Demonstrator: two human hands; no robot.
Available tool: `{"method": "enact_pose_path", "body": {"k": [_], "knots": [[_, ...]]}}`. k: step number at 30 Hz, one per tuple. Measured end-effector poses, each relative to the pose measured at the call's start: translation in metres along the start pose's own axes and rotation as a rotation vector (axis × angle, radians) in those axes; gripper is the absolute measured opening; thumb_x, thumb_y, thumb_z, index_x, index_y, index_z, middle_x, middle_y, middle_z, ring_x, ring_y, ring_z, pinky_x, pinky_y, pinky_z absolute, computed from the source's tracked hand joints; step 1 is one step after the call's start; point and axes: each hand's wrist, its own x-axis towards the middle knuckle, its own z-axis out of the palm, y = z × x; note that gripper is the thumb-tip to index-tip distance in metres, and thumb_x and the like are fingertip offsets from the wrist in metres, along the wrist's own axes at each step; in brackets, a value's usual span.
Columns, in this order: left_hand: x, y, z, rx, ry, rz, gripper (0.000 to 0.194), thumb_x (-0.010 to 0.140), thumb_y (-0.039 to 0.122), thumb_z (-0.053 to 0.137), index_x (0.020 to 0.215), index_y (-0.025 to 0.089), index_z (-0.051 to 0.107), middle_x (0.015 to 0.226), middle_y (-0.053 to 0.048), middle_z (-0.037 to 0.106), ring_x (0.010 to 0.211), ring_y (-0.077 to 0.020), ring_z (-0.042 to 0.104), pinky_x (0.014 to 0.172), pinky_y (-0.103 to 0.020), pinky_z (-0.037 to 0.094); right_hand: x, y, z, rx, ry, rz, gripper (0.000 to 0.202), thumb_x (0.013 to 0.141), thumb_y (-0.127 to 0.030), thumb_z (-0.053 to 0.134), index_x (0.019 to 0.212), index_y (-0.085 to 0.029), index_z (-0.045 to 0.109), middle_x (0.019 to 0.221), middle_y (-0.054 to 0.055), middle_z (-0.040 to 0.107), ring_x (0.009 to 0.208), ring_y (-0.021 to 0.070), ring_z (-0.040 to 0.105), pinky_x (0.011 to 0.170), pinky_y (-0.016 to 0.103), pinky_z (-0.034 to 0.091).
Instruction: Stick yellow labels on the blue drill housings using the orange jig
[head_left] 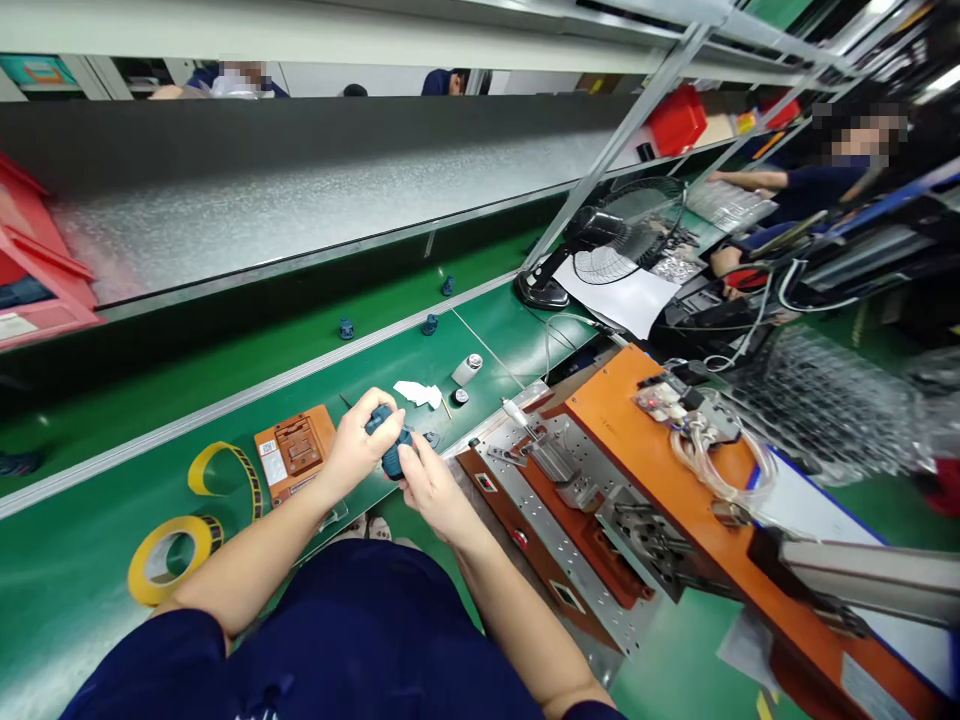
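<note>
Both hands meet around a dark blue-green plastic part (393, 460) above the front edge of the green bench. My left hand (361, 440) has its fingers closed on the part's upper left side. On the lower right side, my right hand (433, 492) pinches the same part. Just left of the hands lies an orange fixture block (319, 431) with a recessed centre. Beyond them are a crumpled white wipe (417, 393), a small white bottle (467, 370) and a dark round cap (460, 397).
A yellow tape roll (161, 560) lies at the left. Similar dark parts (346, 329) sit on the green belt behind the metal rail. An orange machine (645, 430) stands at the right, with a black fan (544, 288) behind it. Another person works at the far right.
</note>
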Motion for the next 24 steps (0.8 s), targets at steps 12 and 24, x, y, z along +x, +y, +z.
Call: {"method": "enact_pose_path", "body": {"k": [12,24], "knots": [[-0.011,-0.021,0.003,-0.701,-0.29,-0.284,0.057,0.089,0.052,0.064,0.139,0.027,0.05,0.134,-0.01,0.062,0.115,-0.0249,0.063,0.093,-0.036,0.054,-0.016,-0.001,0.006,-0.198,0.416,-0.221,0.057,0.082,-0.027,0.072,0.136,-0.026,0.054,0.122,0.011,0.058,0.102,0.0225,0.065,0.082,0.036,0.064],[-0.021,-0.014,0.037,-0.763,-0.374,-0.371,0.064,0.081,0.043,0.077,0.136,0.026,0.049,0.103,-0.006,0.072,0.091,-0.021,0.07,0.082,-0.034,0.058,-0.046,0.019,0.007,-0.635,0.652,-0.322,0.059,0.089,-0.027,0.066,0.144,-0.026,0.046,0.121,0.015,0.063,0.109,0.0284,0.063,0.086,0.044,0.061]]}}
